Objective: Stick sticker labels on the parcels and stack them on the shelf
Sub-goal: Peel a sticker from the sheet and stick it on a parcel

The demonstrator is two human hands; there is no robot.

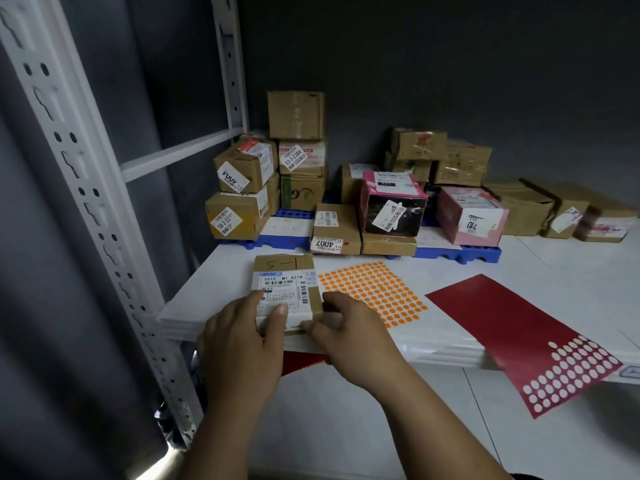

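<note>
Head view, largest first: white metal shelf board (554, 268) across the middle, with a pile of brown, pink and black cardboard parcels (381, 202) at twelve o'clock, too jumbled for a sure count, well over a dozen. Dark red sticker sheet (502, 320) at three o'clock, nearly stripped, overhanging the shelf edge. Orange round-dot sticker sheet (374, 292) near centre, mostly full; two sheets on the board, a red scrap below the edge. One flat brown cardboard parcel with a white shipping label (284, 289) at the front edge, nine o'clock from the orange sheet, marked "5-1" by hand. Left hand (242, 341) pinching its near corner, thumb on top. Right hand (346, 327) curled round the parcel's right side. Probably best: steady with the left, free the right to peel one orange dot, press it flat on bare cardboard, clear of the barcode.
</note>
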